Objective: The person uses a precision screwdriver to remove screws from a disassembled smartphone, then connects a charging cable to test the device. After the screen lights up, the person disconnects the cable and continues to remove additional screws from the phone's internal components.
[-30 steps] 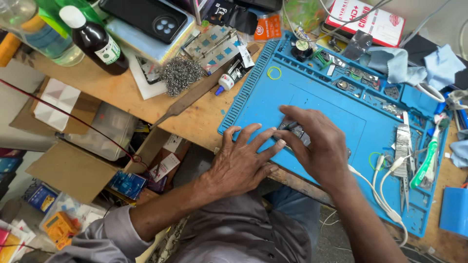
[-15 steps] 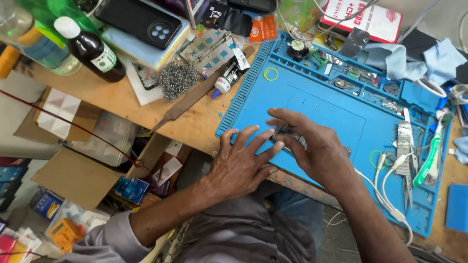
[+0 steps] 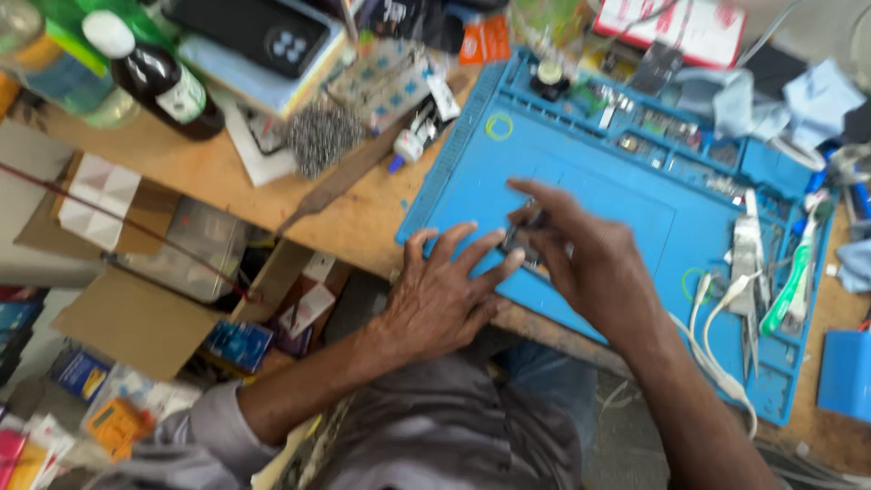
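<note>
A small dark part was pinched by the right hand on the blue mat, approx. where it sat 1 s earlier. Left hand was laid flat w/ fingers spread, fingertips touching it. Bottle stood well apart.

Left hand, lower centre: bare, no rings; grey sleeve pushed up near elbow, lower left. Right hand: bare, forearm unsleeved. Grey shirt, bottom centre.

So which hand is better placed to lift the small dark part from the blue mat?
Probably the right hand: its fingertips already pinch the small dark part, while the left hand only rests spread beside it.
</note>
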A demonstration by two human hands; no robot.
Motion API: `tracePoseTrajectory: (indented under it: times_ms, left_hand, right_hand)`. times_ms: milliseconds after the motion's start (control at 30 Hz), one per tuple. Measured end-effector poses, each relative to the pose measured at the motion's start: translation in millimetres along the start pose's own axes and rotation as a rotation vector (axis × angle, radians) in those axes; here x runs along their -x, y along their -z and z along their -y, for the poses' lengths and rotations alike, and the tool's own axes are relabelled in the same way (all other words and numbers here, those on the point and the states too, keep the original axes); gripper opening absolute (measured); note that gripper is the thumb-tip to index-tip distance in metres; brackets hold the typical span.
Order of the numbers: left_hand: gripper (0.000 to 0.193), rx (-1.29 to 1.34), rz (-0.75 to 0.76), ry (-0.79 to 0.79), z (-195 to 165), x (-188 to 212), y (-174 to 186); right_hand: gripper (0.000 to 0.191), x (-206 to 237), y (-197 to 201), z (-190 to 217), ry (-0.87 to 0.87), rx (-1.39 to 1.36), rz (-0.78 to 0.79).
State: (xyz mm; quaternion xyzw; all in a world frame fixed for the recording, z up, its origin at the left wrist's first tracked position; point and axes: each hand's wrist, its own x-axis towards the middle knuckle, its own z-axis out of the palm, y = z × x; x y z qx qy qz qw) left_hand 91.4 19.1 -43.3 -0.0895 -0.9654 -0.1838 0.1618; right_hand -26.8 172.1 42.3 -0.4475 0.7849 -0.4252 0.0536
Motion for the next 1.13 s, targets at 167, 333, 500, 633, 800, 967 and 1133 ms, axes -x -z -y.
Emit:
tracePoseTrajectory:
  times_ms: [167, 333, 500, 633, 800, 967, 1133]
  left_hand:
    - [0.055, 0.01, -0.02, -0.027, 3.7, -2.4, -0.1]
    - [0.051, 0.003, 0.004, -0.001, 1.0, 3.3, -3.2]
    - [0.053, -0.02, -0.038, -0.019, -0.7, -1.8, 3.2]
    - [0.054, 0.026, -0.06, -0.005, 0.0, -0.6, -0.3]
    - [0.053, 0.271, -0.229, 0.087, 8.2, -8.3, 10.7]
    - [0.049, 0.693, -0.379, 0.225, 17.1, -4.8, 20.1]
    - [0.051, 0.808, -0.367, 0.285, 20.1, -13.0, 29.5]
  right_hand:
    - [0.052, 3.9, -1.9, -6.8, 0.118, 0.103, -0.054]
    - [0.047, 9.5, -9.6, -12.9, 0.021, 0.101, -0.047]
    - [0.061, 5.2, 14.1, -43.8, 0.054, -0.007, -0.199]
    - [0.078, 25.8, 78.9, -80.6, -0.234, 0.361, -0.316]
    - [0.077, 45.9, 100.1, -96.1, -0.436, 0.79, -0.084]
    - [0.048, 77.1, 69.2, -79.1, -0.096, 0.648, -0.043]
    - [0.067, 69.3, 34.8, -64.9, -0.082, 0.777, 0.256]
